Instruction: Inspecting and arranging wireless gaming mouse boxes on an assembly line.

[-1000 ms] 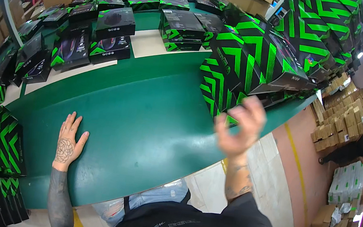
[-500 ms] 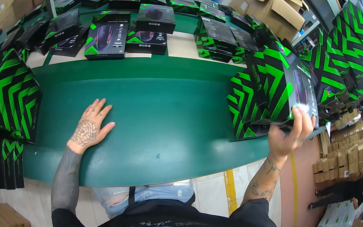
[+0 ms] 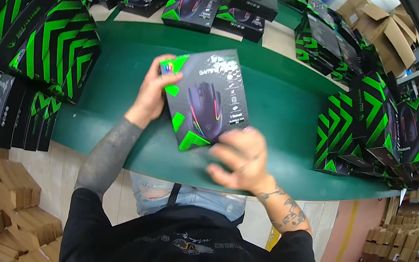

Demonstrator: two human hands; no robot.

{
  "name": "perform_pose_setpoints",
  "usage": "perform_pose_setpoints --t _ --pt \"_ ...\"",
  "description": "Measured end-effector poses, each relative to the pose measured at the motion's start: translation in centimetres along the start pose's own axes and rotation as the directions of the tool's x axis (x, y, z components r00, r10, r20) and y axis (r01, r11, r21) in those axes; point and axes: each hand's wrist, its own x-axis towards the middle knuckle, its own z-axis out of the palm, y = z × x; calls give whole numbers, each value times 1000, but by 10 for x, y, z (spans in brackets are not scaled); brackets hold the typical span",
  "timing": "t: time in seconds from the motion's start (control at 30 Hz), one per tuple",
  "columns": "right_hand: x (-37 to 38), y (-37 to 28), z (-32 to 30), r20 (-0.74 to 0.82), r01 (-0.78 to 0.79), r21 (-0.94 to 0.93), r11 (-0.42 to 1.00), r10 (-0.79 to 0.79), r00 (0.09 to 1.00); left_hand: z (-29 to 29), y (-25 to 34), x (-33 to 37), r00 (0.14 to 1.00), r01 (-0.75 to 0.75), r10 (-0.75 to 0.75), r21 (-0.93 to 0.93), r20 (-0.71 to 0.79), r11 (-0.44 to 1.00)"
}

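A black and green computer mouse box (image 3: 206,98), with a picture of a mouse on its front, is held tilted over the green table. My left hand (image 3: 157,88) grips its upper left edge, thumb on the front and the other fingers partly hidden behind. At the box's lower right corner is my right hand (image 3: 241,157), blurred by motion. Its fingers are bent and apart, with nothing visible between them; whether it touches the box I cannot tell.
Stacked boxes with green chevrons (image 3: 60,43) stand at the left, and another stack (image 3: 337,131) at the right. More mouse boxes (image 3: 193,4) line the far side of the green table (image 3: 288,110). An open carton (image 3: 387,30) sits at the back right.
A mouse box has come from the right stack to the middle. My left hand has risen from the tabletop and gripped it; my right hand has moved left with it. The view has shifted.
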Motion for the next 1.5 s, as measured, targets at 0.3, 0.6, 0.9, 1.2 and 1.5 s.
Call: perform_pose_setpoints --t 0.3,0.6,0.9,1.2,1.5 --pt "-1 41 31 331 -522 747 411 451 829 5 29 6 797 -580 435 731 419 359" --pt "-15 34 31 287 -476 725 498 410 866 1 13 2 709 -705 550 475 442 527" --pt "-21 26 28 198 -357 755 550 327 924 -29 12 43 223 -366 707 -614 671 699" --pt "-13 29 33 275 -472 714 517 414 868 -3 28 -12 981 133 -182 438 72 889" --pt "-16 41 21 115 -460 787 411 634 764 -24 95 77 974 -148 121 -136 -191 980"
